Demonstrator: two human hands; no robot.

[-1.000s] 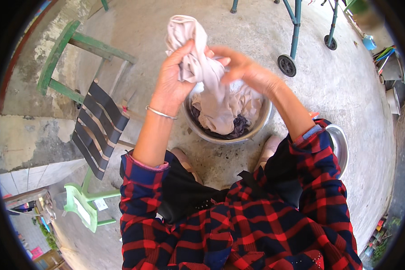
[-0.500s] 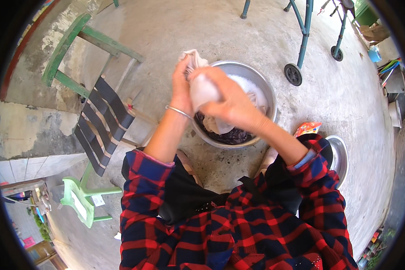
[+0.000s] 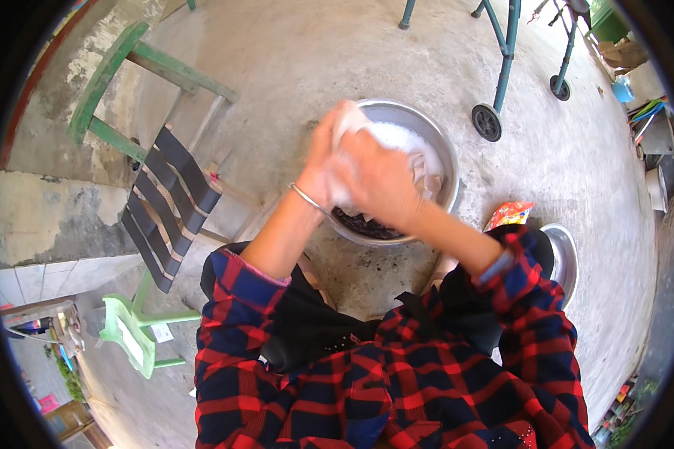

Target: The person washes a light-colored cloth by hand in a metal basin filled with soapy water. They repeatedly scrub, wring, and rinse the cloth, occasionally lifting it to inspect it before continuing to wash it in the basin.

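A pale cloth (image 3: 349,118) is bunched between my two hands above the near left side of a round metal basin (image 3: 451,146). My left hand (image 3: 322,163), with a bangle at the wrist, is closed around its left side. My right hand (image 3: 386,176) presses against it from the right, fingers curled and blurred by motion. White suds (image 3: 398,137) fill the far part of the basin. A beige cloth (image 3: 427,178) and a dark cloth (image 3: 367,226) lie in it. My hands hide much of the held cloth and the basin's left rim.
Beside my right knee are an orange-red packet (image 3: 511,214) and a second metal basin (image 3: 565,262). A green-framed chair with black straps (image 3: 174,206) and a light green stool (image 3: 131,340) stand left. A wheeled metal frame (image 3: 508,60) is at the far right.
Both hands have come closer together and moved slightly down, squeezing the cloth between them. Less of the cloth shows now, and its raised top end has dropped.
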